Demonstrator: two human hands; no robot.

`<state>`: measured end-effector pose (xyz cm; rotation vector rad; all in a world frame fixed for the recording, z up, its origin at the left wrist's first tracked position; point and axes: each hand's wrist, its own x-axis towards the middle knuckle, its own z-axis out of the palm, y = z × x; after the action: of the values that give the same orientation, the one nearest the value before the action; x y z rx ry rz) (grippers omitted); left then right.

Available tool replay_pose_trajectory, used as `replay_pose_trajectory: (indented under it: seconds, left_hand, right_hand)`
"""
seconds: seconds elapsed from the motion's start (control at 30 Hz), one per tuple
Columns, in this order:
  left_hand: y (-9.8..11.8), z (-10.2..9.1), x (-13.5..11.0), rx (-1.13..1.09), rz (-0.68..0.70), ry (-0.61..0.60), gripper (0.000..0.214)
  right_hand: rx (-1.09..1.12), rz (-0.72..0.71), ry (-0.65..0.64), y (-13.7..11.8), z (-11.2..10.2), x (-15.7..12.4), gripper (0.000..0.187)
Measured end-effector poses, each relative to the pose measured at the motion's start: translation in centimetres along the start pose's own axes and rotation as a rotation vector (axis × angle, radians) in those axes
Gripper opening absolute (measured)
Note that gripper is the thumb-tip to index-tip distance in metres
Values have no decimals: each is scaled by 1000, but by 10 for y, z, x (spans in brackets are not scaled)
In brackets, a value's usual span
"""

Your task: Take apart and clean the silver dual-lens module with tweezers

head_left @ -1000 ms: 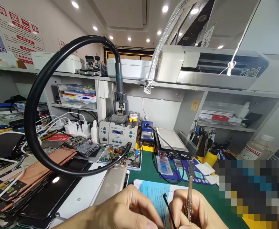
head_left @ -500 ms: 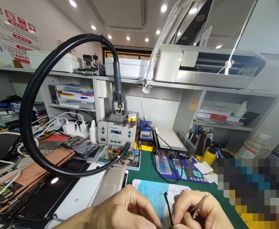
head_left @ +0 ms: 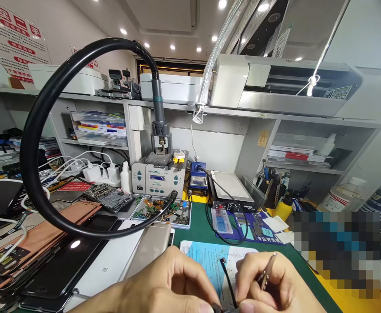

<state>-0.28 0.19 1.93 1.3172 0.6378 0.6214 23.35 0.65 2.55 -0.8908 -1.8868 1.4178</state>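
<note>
My left hand (head_left: 164,287) sits at the bottom centre with its fingers curled and pinched on the lower end of a thin black flex cable (head_left: 227,282) that stands up between both hands. To its right, my right hand (head_left: 275,284) is closed round metal tweezers (head_left: 266,274), which tilt up and to the right. Both hands hover over a light blue printed sheet (head_left: 206,256) lying on the green mat (head_left: 200,230). What the cable is joined to below is hidden by my fingers.
A black hose (head_left: 34,130) loops wide from the grey hot-air station (head_left: 157,176). A tray of small boards (head_left: 164,213), a blue soldering stand (head_left: 198,178) and a heating plate (head_left: 231,191) stand behind. Phones and back covers (head_left: 63,252) pile up at the left. A clear bottle (head_left: 340,198) stands right.
The tweezers in my right hand tipped from upright to slanting rightward, and the hand dropped slightly. The view shifted a little up and left. My left hand kept its pinch.
</note>
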Motion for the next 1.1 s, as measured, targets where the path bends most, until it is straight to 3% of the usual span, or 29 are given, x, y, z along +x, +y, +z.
replay_pose_trajectory:
  seconds: [0.1, 0.23, 0.33, 0.4, 0.63, 1.1]
  left_hand:
    - [8, 5, -7, 159, 87, 102, 20]
    - [11, 8, -12, 753, 466, 299, 13]
    - [8, 7, -11, 1083, 676, 297, 15]
    - [4, 5, -10, 1192, 757, 311, 16]
    - [-7, 1, -11, 1261, 790, 342, 22]
    - [-8, 2, -10, 1071, 736, 284, 22]
  right_hand:
    - [4, 36, -21, 1, -2, 2, 34]
    - [29, 140, -16, -3, -5, 9, 29]
    - [178, 227, -24, -8, -6, 13, 27]
    - [255, 286, -33, -10, -6, 13, 24]
    - [229, 390, -64, -12, -6, 14, 9]
    - [226, 489, -64, -3, -2, 17, 9]
